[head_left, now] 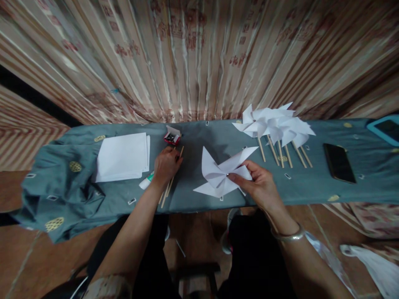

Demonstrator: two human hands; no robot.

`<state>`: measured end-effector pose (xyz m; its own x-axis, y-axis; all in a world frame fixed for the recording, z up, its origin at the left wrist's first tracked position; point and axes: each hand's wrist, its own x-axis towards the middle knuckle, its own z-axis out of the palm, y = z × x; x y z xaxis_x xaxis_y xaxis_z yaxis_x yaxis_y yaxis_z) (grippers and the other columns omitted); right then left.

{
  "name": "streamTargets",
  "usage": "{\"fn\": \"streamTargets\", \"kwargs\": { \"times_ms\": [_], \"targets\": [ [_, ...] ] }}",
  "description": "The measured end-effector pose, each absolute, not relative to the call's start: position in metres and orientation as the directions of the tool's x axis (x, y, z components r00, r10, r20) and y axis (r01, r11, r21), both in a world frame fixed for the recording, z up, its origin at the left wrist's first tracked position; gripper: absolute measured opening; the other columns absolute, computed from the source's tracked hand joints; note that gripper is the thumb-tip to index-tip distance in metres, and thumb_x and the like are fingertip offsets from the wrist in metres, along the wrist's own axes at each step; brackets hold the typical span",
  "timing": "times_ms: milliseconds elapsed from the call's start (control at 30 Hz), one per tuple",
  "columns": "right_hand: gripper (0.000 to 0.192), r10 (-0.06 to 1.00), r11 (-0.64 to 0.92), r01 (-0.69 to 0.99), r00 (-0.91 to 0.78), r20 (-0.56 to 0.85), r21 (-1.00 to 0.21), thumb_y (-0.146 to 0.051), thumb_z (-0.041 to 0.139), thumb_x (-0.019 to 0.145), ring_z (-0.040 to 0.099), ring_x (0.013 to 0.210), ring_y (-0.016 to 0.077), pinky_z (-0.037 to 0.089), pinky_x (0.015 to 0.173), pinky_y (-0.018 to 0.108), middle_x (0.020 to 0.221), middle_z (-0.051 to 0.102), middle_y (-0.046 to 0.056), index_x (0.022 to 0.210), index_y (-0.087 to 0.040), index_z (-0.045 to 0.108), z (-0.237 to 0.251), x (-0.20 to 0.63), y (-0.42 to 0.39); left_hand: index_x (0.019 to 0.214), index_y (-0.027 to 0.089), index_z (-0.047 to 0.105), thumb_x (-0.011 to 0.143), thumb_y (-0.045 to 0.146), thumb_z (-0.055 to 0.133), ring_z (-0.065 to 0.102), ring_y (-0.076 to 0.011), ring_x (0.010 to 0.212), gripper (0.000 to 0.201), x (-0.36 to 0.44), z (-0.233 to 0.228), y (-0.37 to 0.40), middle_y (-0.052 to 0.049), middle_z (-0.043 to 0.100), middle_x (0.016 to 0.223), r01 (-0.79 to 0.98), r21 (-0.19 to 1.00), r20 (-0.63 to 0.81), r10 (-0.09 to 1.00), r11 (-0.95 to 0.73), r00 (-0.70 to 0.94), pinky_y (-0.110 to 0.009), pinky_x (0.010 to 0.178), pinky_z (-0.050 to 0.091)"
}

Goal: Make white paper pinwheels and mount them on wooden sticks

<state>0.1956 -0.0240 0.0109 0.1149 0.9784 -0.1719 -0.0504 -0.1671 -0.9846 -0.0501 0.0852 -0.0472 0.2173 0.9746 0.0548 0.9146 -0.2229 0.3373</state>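
My right hand (260,185) pinches the centre of a white folded paper pinwheel head (220,171) that lies on the grey-green cloth (193,189). Over by a bundle of wooden sticks (170,179), my left hand (166,165) rests with its fingers curled on them. A small red box with its lid open (171,136) stands just beyond that hand. Under the left wrist lies a white glue stick (146,181).
A stack of white paper sheets (122,156) lies at the left. Several finished paper pinwheels on sticks (276,126) lie at the back right. A black phone (338,162) and a blue-cased device (385,128) sit at the far right. Striped curtain hangs behind.
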Motion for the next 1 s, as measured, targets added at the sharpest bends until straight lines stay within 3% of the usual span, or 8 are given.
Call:
{"fn": "streamTargets", "kwargs": {
  "times_ms": [100,200,300,367,433,567,700,1000],
  "targets": [
    [0.032,0.985,-0.140,-0.008,0.098,-0.140,-0.990,-0.040,0.084,0.065,0.061,0.057,0.0135,0.051,0.055,0.026,0.073,0.074,-0.001,0.086,-0.022,0.068,0.015,0.193,-0.026,0.084,0.016,0.072,0.083,0.023,0.057,0.063,-0.0229,0.084,0.016,-0.047,-0.048,0.084,-0.009,0.065,0.093,0.906,0.373,0.063,0.980,-0.199,0.189,-0.031,0.074,0.047],
    [0.029,0.992,-0.087,0.008,0.090,-0.086,-0.996,-0.040,0.082,0.068,0.061,0.057,0.0130,0.051,0.053,0.025,0.073,0.073,-0.001,0.086,-0.022,0.067,0.021,0.187,-0.029,0.077,0.016,0.071,0.079,0.020,0.058,0.061,-0.0209,0.076,0.014,-0.041,-0.046,0.081,-0.008,0.065,0.085,0.823,0.537,0.090,0.982,-0.186,0.163,-0.031,0.070,0.046],
    [0.024,0.996,-0.026,0.022,0.089,-0.024,-0.999,-0.037,0.080,0.071,0.060,0.057,0.0121,0.051,0.052,0.024,0.074,0.072,-0.001,0.084,-0.022,0.067,0.028,0.180,-0.034,0.072,0.017,0.070,0.073,0.024,0.063,0.059,-0.0180,0.071,0.010,-0.033,-0.039,0.072,-0.005,0.066,0.078,0.585,0.794,0.114,0.986,-0.165,0.123,-0.030,0.069,0.047],
    [0.020,0.997,0.007,0.066,0.076,0.012,-0.998,-0.035,0.078,0.074,0.060,0.056,0.0121,0.050,0.050,0.023,0.073,0.071,-0.001,0.085,-0.022,0.067,0.033,0.176,-0.039,0.076,0.018,0.070,0.073,0.032,0.064,0.059,-0.0152,0.069,0.016,-0.028,-0.029,0.063,-0.003,0.067,0.077,0.464,0.871,0.117,0.986,-0.161,0.122,-0.026,0.065,0.047],
    [0.016,0.995,0.062,0.146,0.066,0.072,-0.987,-0.032,0.075,0.078,0.061,0.056,0.0126,0.051,0.049,0.023,0.072,0.071,-0.002,0.088,-0.023,0.067,0.039,0.173,-0.046,0.073,0.017,0.069,0.065,0.034,0.070,0.055,-0.0123,0.059,0.019,-0.025,-0.017,0.050,0.000,0.064,0.066,0.155,0.988,-0.014,0.996,0.000,0.090,-0.022,0.055,0.043],
    [0.010,0.937,0.288,0.442,0.054,0.345,-0.850,-0.022,0.068,0.085,0.069,0.069,0.0146,0.057,0.061,0.025,0.085,0.075,-0.001,0.094,-0.025,0.066,0.047,0.167,-0.059,0.073,0.017,0.070,0.057,0.031,0.080,0.052,-0.0089,0.053,0.023,-0.021,0.003,0.027,0.003,0.061,0.059,-0.141,0.964,-0.204,0.967,0.226,0.154,-0.019,0.049,0.040],
    [0.023,0.804,0.503,0.618,-0.078,0.589,-0.605,-0.011,0.060,0.089,0.071,0.089,0.0176,0.058,0.080,0.030,0.097,0.075,0.003,0.108,-0.023,0.061,0.052,0.162,-0.064,0.076,0.018,0.072,0.061,0.031,0.081,0.049,-0.0067,0.051,0.022,-0.020,0.007,0.017,0.004,0.060,0.059,-0.239,0.926,-0.230,0.939,0.293,0.257,-0.018,0.047,0.037],
    [0.041,0.742,0.575,0.682,-0.203,0.639,-0.451,-0.007,0.053,0.088,0.069,0.091,0.0218,0.058,0.079,0.038,0.100,0.074,0.007,0.125,-0.022,0.057,0.059,0.164,-0.062,0.074,0.020,0.075,0.058,0.036,0.081,0.055,-0.0104,0.052,0.023,-0.017,0.015,0.012,0.001,0.068,0.065,-0.145,0.922,-0.325,0.921,0.359,0.217,-0.021,0.048,0.042]
  ]
}}
